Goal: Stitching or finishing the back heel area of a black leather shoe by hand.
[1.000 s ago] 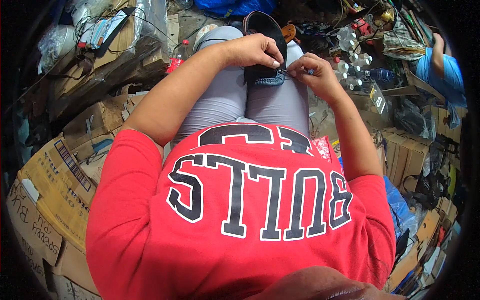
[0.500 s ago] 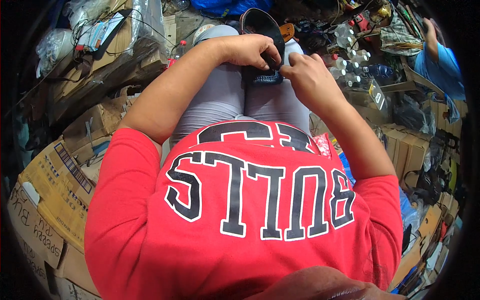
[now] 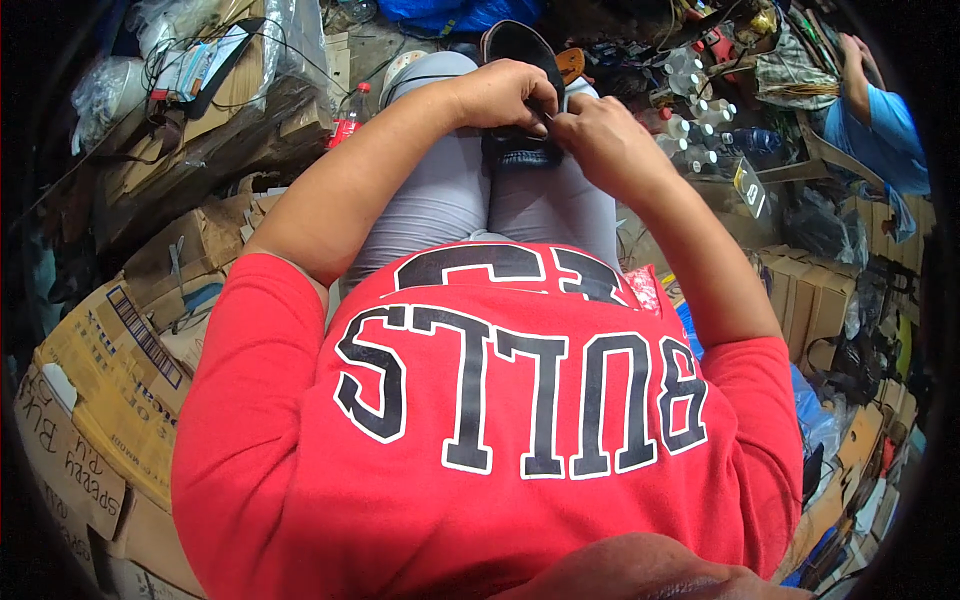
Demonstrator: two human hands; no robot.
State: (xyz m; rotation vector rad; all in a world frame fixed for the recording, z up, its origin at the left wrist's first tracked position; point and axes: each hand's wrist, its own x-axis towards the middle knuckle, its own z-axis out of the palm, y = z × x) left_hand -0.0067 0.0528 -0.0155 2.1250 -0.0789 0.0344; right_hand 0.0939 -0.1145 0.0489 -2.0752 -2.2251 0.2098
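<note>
A black shoe [image 3: 518,42] rests on my grey-trousered thighs, its light-edged toe end pointing away from me. My left hand [image 3: 506,95] lies across the middle of the shoe, with fingers curled and pinching at its side. From the right, my right hand [image 3: 608,138] meets it, thumb and forefinger pressed together close to the left fingertips. A thin sliver shows between the two pinches, too small to name. The hands hide much of the shoe's middle. Its nearer end [image 3: 525,155] shows dark below the left hand.
Several clear bottles [image 3: 700,130] stand to the right. A red-labelled bottle [image 3: 350,118] is left of my knee. Flattened cardboard [image 3: 120,380] lies at left, more cardboard [image 3: 810,300] at right. Another person's blue garment [image 3: 880,140] and arm show at far right. Blue plastic [image 3: 460,12] lies ahead.
My right hand has shifted slightly up and left, bringing its fingertips nearer the left ones. The left hand has moved slightly, its fingers still curled at the shoe.
</note>
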